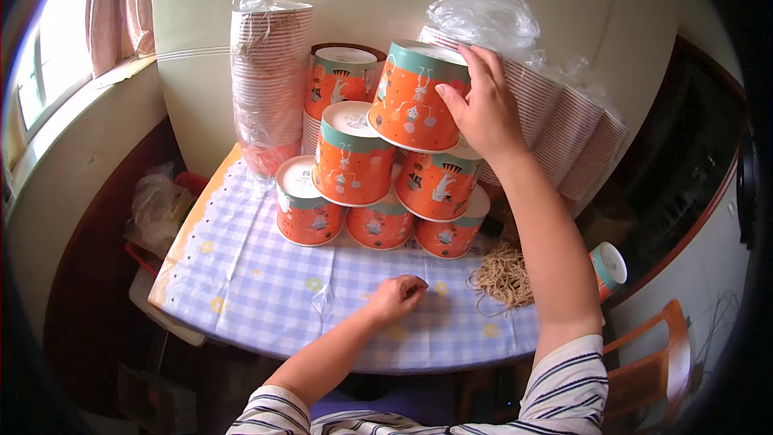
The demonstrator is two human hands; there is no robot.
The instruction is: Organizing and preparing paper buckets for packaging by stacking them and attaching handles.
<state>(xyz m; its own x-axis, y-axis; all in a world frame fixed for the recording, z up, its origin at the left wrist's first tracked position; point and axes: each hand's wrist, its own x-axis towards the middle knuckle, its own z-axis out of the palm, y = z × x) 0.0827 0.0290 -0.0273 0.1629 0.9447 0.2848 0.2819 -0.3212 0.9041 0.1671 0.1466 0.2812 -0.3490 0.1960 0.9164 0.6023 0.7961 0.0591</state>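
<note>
Tablecloth (274, 306) bears bagged cups (270, 80), tan strands (503, 278); right hand (485, 109) grips cup (415, 101), left hand (394, 298) curled.

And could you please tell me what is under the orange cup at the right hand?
Below that orange cup are two middle-row cups, over three bottom-row cups. Its inside is hidden, and I cannot tell whether it touches the cups below.

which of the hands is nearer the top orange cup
Right. The right hand is on the top orange cup, thumb against its side and fingers at its upturned base; the left hand is lower, apart from it, nearer the person.
</note>
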